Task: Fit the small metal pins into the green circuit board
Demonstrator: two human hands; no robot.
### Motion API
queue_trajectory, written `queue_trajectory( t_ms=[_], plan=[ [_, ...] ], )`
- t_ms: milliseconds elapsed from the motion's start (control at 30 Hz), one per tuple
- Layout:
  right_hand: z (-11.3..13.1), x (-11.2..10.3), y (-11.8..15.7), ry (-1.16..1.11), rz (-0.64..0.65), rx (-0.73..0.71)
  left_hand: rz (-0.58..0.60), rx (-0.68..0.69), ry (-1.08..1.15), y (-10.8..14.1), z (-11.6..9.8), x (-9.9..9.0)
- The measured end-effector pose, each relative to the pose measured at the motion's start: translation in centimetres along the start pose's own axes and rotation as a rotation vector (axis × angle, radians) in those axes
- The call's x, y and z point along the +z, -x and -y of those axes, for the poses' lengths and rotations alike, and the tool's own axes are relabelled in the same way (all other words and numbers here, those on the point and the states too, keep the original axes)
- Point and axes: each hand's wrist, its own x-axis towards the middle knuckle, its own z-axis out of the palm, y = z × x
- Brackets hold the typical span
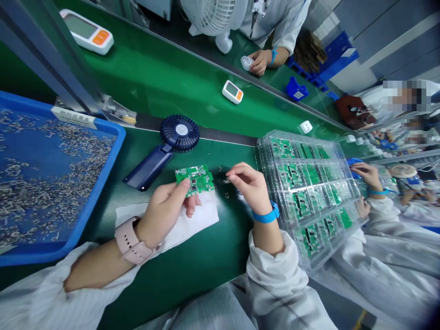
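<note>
Between thumb and fingers, my left hand (168, 208) grips a green circuit board (195, 180) by its left side, chips and pins facing up. The board is above a folded white cloth (202, 215) on the green bench. Just right of the board, my right hand (250, 185) is closed in a pinch. Whatever sits at its fingertips is too small to make out. Small metal parts (227, 195) lie on the bench beneath and beside these fingers. A blue wristband (266, 214) circles my right wrist.
At left stands a blue tray (118, 137) of loose metal parts. A dark blue handheld fan (147, 167) lies behind the cloth. Stacked clear trays (309, 161) of boards stand right. White devices (233, 92) rest on the green belt (165, 87). Co-workers' hands (260, 62) are across and at right.
</note>
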Motion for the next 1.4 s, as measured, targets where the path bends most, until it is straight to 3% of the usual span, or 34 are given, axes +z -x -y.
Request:
queue_trajectory(
  t_ms=[233, 533, 800, 967, 1400],
  plan=[
    [-0.4, 0.1, -0.2, 0.084, 0.062, -0.044, -0.006, 0.01, 0.0, 0.0, 0.3, 0.0],
    [-0.1, -0.1, -0.1, 0.177, 0.021, -0.033, -0.021, -0.002, 0.01, -0.1, 0.4, 0.0],
    [-0.2, -0.1, 0.0, 0.19, -0.036, -0.023, -0.02, -0.01, 0.002, -0.1, 0.4, 0.0],
    [-0.6, 0.0, -0.1, 0.181, 0.057, -0.055, -0.016, -0.017, -0.012, -0.1, 0.3, 0.1],
    [-1.2, 0.4, -0.3, 0.155, -0.01, -0.07, -0.009, -0.016, -0.029, 0.0, -0.2, 0.1]
  ],
)
